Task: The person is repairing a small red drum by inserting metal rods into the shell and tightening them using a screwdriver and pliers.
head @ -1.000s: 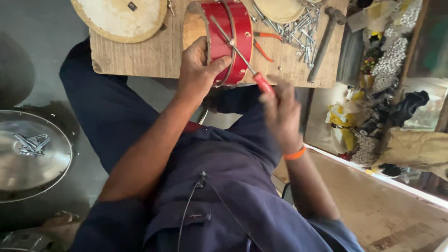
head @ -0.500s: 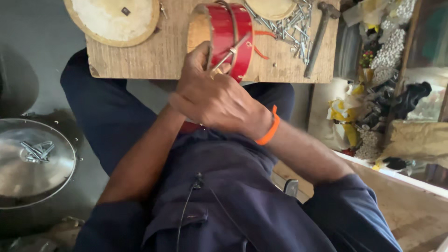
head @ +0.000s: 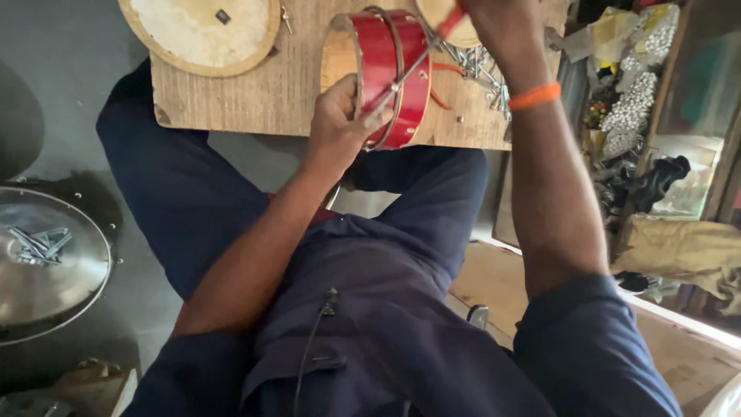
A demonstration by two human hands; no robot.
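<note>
A small red drum shell (head: 401, 62) with a metal hoop lies on its side on a low wooden board (head: 231, 100). My left hand (head: 340, 123) grips the drum's near rim and pinches the tip of a thin metal rod (head: 405, 73) against it. My right hand (head: 498, 27) is raised over the board's far edge and holds the red handle (head: 451, 19) at the rod's other end. An orange band circles my right wrist.
A round drum head (head: 202, 31) lies on the board's left part. Loose screws and metal rods (head: 478, 69) are scattered at its right. A metal lid (head: 46, 262) with bolts sits on the floor at left. Cloth and clutter (head: 656, 154) fill the right side.
My right hand has moved from beside the left hand up and away to the board's far edge, with the red-handled tool in it. The left hand stays on the drum rim.
</note>
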